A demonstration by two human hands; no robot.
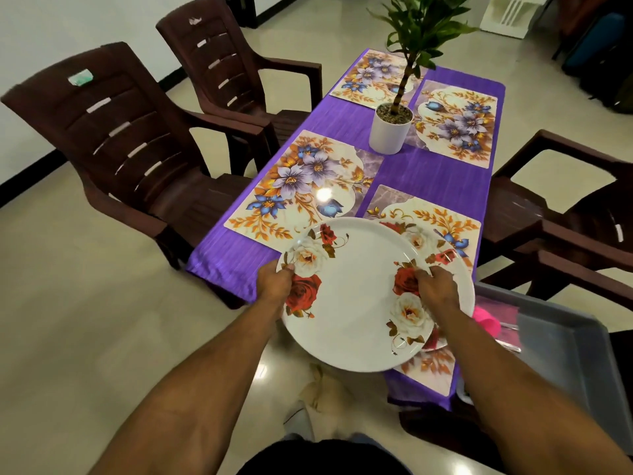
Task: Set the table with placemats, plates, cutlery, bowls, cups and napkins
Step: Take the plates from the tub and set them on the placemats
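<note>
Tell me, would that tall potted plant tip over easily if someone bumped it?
Probably. The potted plant has a narrow white pot under a tall stem with leaves high up, so it looks top-heavy. The gravel showing at the pot's top may add some steadying weight.

No readable text, labels, brands, numbers or signs anywhere.

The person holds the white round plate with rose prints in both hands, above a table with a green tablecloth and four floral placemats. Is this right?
One detail is wrong: the tablecloth is purple, not green, as the head view shows. The rest holds: left hand and right hand grip the white round plate with rose prints above four floral placemats.
</note>
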